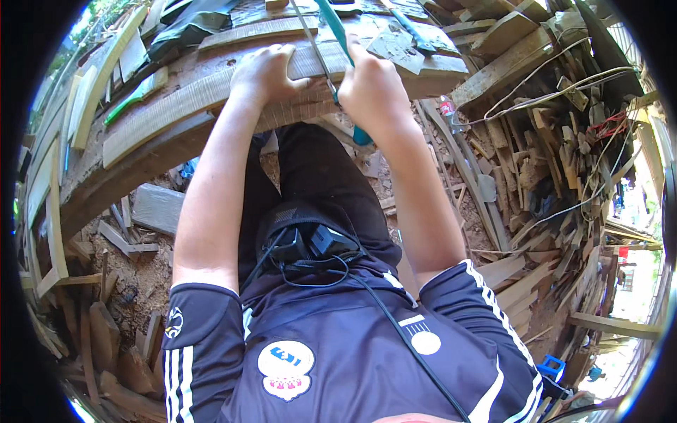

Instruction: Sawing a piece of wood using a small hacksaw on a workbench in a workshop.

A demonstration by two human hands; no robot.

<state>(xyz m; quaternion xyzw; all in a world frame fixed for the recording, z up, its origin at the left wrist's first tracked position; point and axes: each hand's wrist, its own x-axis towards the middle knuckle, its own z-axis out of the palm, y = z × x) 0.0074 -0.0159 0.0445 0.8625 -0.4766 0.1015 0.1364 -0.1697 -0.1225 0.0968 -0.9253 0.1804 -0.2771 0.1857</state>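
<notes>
A hacksaw with a teal frame (331, 19) is in my right hand (374, 92), whose fingers wrap round its grip; the grip's lower end shows below the hand. Its thin blade (314, 44) lies across a long pale wooden board (169, 115) at the edge of the workbench. Just left of the blade, my left hand (264, 76) bears down on the board, fingers curled over it and thumb pointing toward the blade. Whether the blade has cut into the wood cannot be made out.
On the bench lie a bright green tool (137, 95), a dark cloth (190, 32), a flat pale sheet (398, 48) and another teal tool (410, 29). Scrap wood (557, 162) and loose wires (550, 99) pile up at the right. Offcuts and sawdust (130, 282) cover the floor at left.
</notes>
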